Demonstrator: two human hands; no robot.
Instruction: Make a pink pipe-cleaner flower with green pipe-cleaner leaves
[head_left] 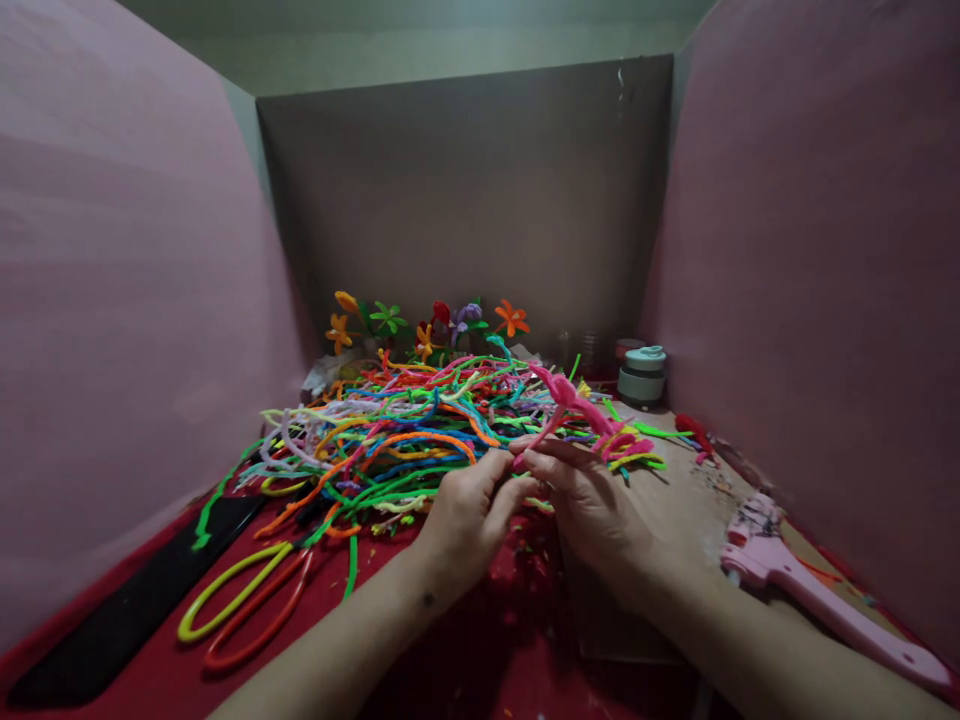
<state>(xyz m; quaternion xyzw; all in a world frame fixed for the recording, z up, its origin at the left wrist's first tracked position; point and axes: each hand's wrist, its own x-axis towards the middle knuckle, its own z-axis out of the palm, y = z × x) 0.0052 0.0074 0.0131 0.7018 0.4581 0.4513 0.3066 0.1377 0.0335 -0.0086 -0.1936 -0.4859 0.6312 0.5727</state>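
Both of my hands meet over the front of the pile, with fingers closed on a pink pipe cleaner [545, 432]. My left hand [469, 510] pinches its lower end from the left. From the right, my right hand [589, 500] grips the same piece, its fingertips close to the left ones. Higher up, the pink stem runs into a twisted pink shape [562, 392]. A big heap of coloured pipe cleaners [405, 440] spreads behind and to the left of my hands. The exact pinch point is partly hidden by my fingers.
Scissors with yellow and red handles [259, 625] lie front left, near a long black strip [135, 600]. A pink glue gun [810, 580] rests at right by a cardboard sheet [675, 500]. Pipe-cleaner flowers [427, 325] and a lidded cup [642, 378] stand behind. Pink walls [817, 250] flank both sides.
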